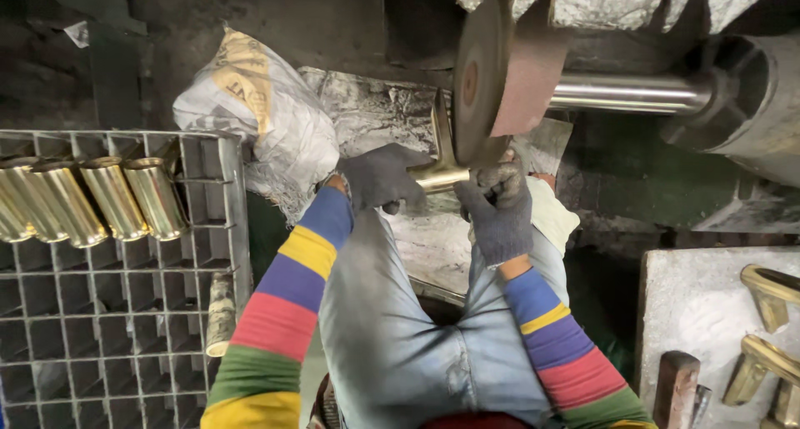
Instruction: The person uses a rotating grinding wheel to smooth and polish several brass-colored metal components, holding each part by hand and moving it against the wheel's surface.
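Observation:
Both my hands wear dark grey gloves and grip one T-shaped brass part (442,158). My left hand (379,177) holds its left end; my right hand (498,208) holds the right end. The upright arm of the part rests against the rim of a round brown polishing wheel (477,77), which sits on a shiny steel shaft (625,93). My striped sleeves and jeans-clad knees are below the hands.
A grey plastic crate (117,329) at left carries several polished brass tubes (92,197). A white sack (258,112) lies behind it. At right, a dusty slab (700,312) holds brass handle pieces (771,291) and a wooden block (675,387).

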